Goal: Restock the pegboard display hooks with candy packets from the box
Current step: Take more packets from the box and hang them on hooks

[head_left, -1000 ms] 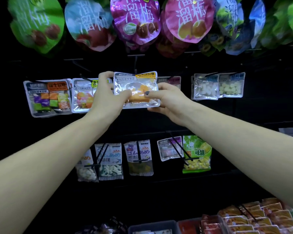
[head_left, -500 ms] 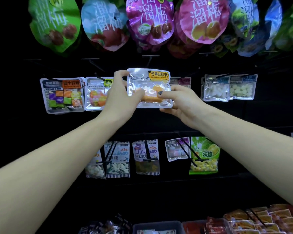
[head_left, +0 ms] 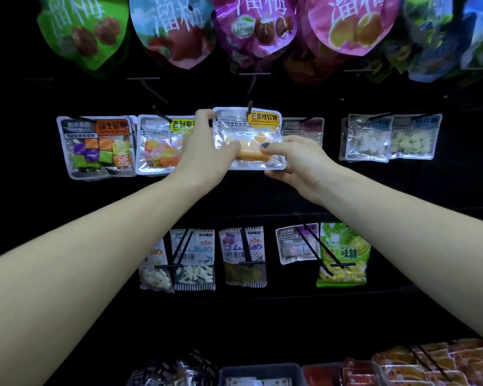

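Hands threading a mango candy packet onto its hook

Both arms reach forward; left hand (head_left: 204, 151) pinches the mango soft-candy packet (head_left: 248, 137) at its left side, right hand (head_left: 293, 160) grips its lower right edge. Keep the packet level and push its hole straight along the black hook (head_left: 249, 107), I think.

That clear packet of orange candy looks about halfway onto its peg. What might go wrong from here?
The hook tip shows just at the top edge of the mango candy packet, so it may not be fully threaded; letting go now could drop it. The left hand also covers part of the neighbouring jelly bean packet, so pulling back carelessly might knock it. The right hand has its grip low on the packet, so the top could tilt off the hook.
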A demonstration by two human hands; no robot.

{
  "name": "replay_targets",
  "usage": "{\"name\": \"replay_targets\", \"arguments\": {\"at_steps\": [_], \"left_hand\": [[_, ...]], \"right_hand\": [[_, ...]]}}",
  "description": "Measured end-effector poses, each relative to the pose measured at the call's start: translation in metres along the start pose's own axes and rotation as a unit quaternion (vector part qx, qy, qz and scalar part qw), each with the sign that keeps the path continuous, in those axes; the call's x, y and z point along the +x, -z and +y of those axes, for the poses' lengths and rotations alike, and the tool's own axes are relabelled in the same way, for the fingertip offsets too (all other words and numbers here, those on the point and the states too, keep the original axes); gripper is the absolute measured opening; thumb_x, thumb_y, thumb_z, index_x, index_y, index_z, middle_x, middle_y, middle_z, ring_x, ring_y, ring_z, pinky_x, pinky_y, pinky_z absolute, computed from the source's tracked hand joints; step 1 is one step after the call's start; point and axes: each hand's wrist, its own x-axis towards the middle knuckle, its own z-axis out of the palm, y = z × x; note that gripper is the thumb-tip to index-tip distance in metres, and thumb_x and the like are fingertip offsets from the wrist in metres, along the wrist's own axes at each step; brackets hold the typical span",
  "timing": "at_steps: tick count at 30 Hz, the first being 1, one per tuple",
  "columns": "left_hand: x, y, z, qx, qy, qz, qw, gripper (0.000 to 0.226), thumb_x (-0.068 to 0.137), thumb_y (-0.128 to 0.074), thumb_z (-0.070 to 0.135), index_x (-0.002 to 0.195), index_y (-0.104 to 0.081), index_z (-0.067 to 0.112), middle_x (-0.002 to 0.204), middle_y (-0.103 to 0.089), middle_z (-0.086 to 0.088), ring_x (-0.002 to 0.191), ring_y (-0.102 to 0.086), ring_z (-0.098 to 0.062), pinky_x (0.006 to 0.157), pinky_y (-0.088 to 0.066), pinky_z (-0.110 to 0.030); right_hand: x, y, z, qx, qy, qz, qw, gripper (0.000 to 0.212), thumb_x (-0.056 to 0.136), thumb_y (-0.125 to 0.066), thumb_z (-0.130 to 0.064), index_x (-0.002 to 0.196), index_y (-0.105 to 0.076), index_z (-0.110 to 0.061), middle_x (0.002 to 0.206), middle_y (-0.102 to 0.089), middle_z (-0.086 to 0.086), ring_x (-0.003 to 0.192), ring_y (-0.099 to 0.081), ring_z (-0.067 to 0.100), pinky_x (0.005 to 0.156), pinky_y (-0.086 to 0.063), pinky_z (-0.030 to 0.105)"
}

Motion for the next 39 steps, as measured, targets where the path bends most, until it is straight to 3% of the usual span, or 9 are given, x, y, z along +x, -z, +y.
{"name": "replay_targets", "arguments": {"at_steps": [4,7,11,21,24,27,31,36,39], "left_hand": [[0.008,-0.012,-0.011,0.056,-0.020,0.007,0.998,0.054,0.103,-0.062,0.025,0.150,-0.035,0.021,0.125,-0.049,-0.003,0.087,-0.051,-0.008,0.067,-0.037,-0.015],[0.021,-0.023,-0.026,0.136,-0.029,0.023,0.990,0.054,0.102,-0.061,0.027,0.151,-0.039,0.020,0.147,-0.045,-0.009,0.109,-0.053,-0.024,0.085,-0.038,-0.032],[0.039,-0.039,-0.045,0.221,-0.038,0.052,0.973,0.052,0.102,-0.060,0.028,0.151,-0.042,0.021,0.138,-0.046,-0.012,0.123,-0.050,-0.035,0.098,-0.045,-0.045],[0.058,-0.067,-0.062,0.453,-0.036,0.020,0.890,0.069,0.092,-0.065,0.026,0.153,-0.038,0.009,0.154,-0.032,-0.021,0.140,-0.031,-0.040,0.112,-0.029,-0.044],[0.055,-0.065,-0.060,0.462,-0.041,0.006,0.886,0.069,0.090,-0.066,0.029,0.151,-0.041,0.011,0.153,-0.034,-0.020,0.140,-0.032,-0.039,0.114,-0.027,-0.045],[0.047,-0.059,-0.057,0.456,-0.046,-0.008,0.889,0.057,0.090,-0.065,0.030,0.140,-0.048,0.010,0.150,-0.037,-0.018,0.137,-0.033,-0.038,0.111,-0.028,-0.044],[0.025,-0.044,-0.048,0.440,-0.059,-0.034,0.896,0.055,0.092,-0.063,0.029,0.142,-0.047,0.012,0.148,-0.039,-0.015,0.136,-0.033,-0.037,0.111,-0.028,-0.043],[-0.029,-0.022,-0.035,0.407,-0.085,-0.074,0.906,0.063,0.097,-0.060,0.031,0.154,-0.038,0.017,0.150,-0.039,-0.012,0.139,-0.031,-0.036,0.115,-0.025,-0.046],[-0.074,-0.013,-0.028,0.366,-0.096,-0.117,0.918,0.064,0.097,-0.060,0.033,0.156,-0.037,0.022,0.146,-0.041,-0.007,0.135,-0.034,-0.032,0.110,-0.027,-0.043]], "right_hand": [[0.025,0.000,0.014,0.003,-0.014,0.009,1.000,0.013,0.090,-0.075,-0.007,0.095,-0.063,-0.010,0.123,-0.070,0.010,0.119,-0.066,0.030,0.069,-0.062,0.029],[0.047,-0.001,0.027,0.011,-0.030,0.024,0.999,0.017,0.088,-0.077,-0.010,0.096,-0.062,-0.012,0.124,-0.069,0.012,0.118,-0.067,0.030,0.070,-0.061,0.030],[0.075,-0.002,0.041,0.017,-0.028,0.036,0.999,0.027,0.088,-0.079,-0.011,0.107,-0.060,-0.010,0.129,-0.065,0.014,0.114,-0.067,0.028,0.071,-0.062,0.030],[0.124,-0.009,0.072,0.027,-0.021,0.057,0.998,0.025,0.089,-0.079,-0.014,0.096,-0.056,-0.010,0.117,-0.065,0.008,0.105,-0.065,0.021,0.074,-0.063,0.029],[0.124,-0.011,0.075,0.040,-0.028,0.054,0.997,0.034,0.087,-0.082,-0.018,0.109,-0.059,-0.007,0.125,-0.066,0.012,0.112,-0.068,0.029,0.070,-0.064,0.029],[0.110,-0.008,0.074,0.029,-0.048,0.041,0.998,0.045,0.090,-0.078,-0.020,0.123,-0.051,-0.004,0.109,-0.066,0.012,0.100,-0.074,0.030,0.077,-0.064,0.031],[0.079,0.001,0.072,-0.003,-0.081,0.056,0.995,0.061,0.090,-0.077,-0.025,0.136,-0.050,0.004,0.105,-0.066,0.019,0.087,-0.074,0.025,0.063,-0.062,0.026],[0.004,0.006,0.060,-0.053,-0.077,0.043,0.995,0.027,0.094,-0.074,-0.021,0.107,-0.061,-0.002,0.095,-0.067,0.012,0.084,-0.075,0.023,0.069,-0.062,0.026],[-0.058,0.000,0.050,-0.058,-0.068,0.031,0.996,0.023,0.096,-0.071,-0.017,0.108,-0.062,-0.001,0.098,-0.067,0.015,0.082,-0.074,0.021,0.063,-0.060,0.023]]}}
